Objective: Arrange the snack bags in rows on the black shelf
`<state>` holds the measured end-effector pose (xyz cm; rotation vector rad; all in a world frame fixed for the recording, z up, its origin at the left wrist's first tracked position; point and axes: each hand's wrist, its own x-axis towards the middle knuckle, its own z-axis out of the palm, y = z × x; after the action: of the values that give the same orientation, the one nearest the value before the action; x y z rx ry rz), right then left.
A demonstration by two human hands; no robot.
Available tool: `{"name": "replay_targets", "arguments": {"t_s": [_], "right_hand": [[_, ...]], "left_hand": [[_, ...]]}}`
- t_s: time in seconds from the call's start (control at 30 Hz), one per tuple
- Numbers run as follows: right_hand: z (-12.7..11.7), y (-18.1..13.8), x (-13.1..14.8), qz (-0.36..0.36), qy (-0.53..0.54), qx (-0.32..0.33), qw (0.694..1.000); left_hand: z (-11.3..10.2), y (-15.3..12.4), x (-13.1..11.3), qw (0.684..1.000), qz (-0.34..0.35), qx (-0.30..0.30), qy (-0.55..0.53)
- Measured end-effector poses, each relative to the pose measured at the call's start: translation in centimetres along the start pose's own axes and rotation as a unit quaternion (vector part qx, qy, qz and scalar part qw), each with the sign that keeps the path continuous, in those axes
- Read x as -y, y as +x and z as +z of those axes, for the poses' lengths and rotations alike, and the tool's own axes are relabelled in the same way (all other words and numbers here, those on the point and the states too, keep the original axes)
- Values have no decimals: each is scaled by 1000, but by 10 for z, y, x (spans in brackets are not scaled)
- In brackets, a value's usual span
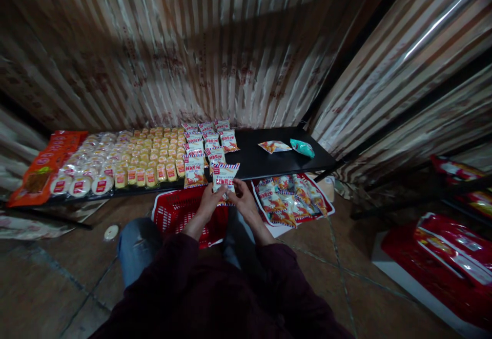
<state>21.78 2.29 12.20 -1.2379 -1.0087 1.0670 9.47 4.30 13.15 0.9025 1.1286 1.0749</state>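
Between my two hands, over the front edge of the black shelf [249, 157], is a white snack bag [225, 175] with red print and a striped top edge. My left hand [210, 200] grips its lower left side, and my right hand [244, 199] grips its lower right. Similar snack bags [194, 170] stand in rows on the shelf just behind and left of it. Below my hands lies a red plastic basket [172, 213]. To its right, a second basket [328, 206] is filled with more of the same bags.
Small yellow packaged cakes [149, 175], round white packaged pastries [80, 186] and orange packets [48, 162] fill the shelf's left. A teal packet [302, 147] and a lying bag [274, 146] are on the right. A white round item [111, 233] lies on the floor; red packages [453, 246] stand right.
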Motion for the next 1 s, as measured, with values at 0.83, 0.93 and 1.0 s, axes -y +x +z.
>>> {"name": "replay_targets", "arguments": {"t_s": [0.83,0.93,1.0], "right_hand": [[21,-10,9,103,110,9,989],[17,-9,9,103,100,41,989],[17,-9,8,110,105,42,987]], "left_hand": [[-17,-17,0,999,6,-20,-49],[-20,-16,0,999,2,-29,-41],[-21,-15,1,998,-11,-23,-54]]}}
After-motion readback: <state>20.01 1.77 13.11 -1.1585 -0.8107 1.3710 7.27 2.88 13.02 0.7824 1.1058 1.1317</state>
